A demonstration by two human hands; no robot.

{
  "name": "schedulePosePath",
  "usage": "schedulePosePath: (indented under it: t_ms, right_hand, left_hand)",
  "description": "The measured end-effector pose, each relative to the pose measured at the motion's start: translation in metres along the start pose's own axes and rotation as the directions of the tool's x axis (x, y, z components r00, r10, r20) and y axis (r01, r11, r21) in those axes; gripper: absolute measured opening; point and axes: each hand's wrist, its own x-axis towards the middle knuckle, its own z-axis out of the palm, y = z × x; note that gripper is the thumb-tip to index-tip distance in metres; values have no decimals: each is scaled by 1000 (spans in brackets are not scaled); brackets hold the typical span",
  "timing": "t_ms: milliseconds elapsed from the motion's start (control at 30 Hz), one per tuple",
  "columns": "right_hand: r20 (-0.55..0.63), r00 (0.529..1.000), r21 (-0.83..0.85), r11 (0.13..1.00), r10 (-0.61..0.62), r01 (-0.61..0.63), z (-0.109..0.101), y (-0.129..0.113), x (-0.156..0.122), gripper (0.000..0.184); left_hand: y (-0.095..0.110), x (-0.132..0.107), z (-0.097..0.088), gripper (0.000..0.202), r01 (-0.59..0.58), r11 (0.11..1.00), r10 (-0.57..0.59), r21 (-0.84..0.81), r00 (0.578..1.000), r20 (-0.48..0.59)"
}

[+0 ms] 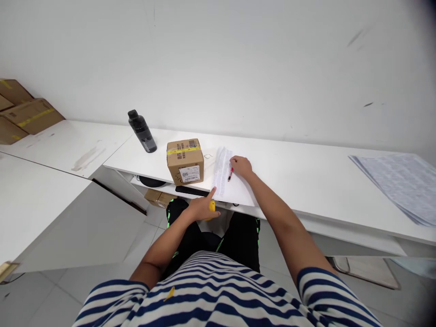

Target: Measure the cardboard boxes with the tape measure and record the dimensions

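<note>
A sealed cardboard box (185,161) with yellow tape and a white label stands on the white desk (289,175). Just right of it lies a narrow printed paper slip (222,171). My right hand (241,166) rests on the desk beside the slip, closed round a red and black pen (230,174) whose tip is near the paper. My left hand (200,208) is at the desk's front edge, curled around a small yellow object (212,206), its index finger stretched out onto the slip's near end.
A dark water bottle (142,131) stands left of the box. A stack of printed sheets (400,181) lies at the desk's right end. More cardboard boxes (23,113) are piled at far left. A black flat item (190,191) sits on the shelf under the desktop.
</note>
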Motion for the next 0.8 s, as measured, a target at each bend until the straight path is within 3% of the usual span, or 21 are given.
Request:
schedulePosePath:
  t_ms: [133,233,367,533,800]
  right_hand:
    - [12,998,246,967,-64,59,-6,10,-9,29]
    - [-22,996,337,937,-88,91,-5,21,-24,36]
    - [-1,996,366,927,-92,86,0,29,-35,54]
    - [-6,998,298,952,-64,63,3,27,-33,36]
    - [29,999,232,973,-25,18,3,22,-36,35]
  left_hand:
    - [-2,1,12,114,-25,1000,25,-16,999,-40]
    - [-2,2,18,116,-21,999,18,-44,998,-56]
    - [-2,5,25,117,1,1000,-2,-18,998,-62]
    - [1,9,35,118,23,993,-16,117,998,-62]
    - [5,10,36,120,49,987,-38,152,997,-74]
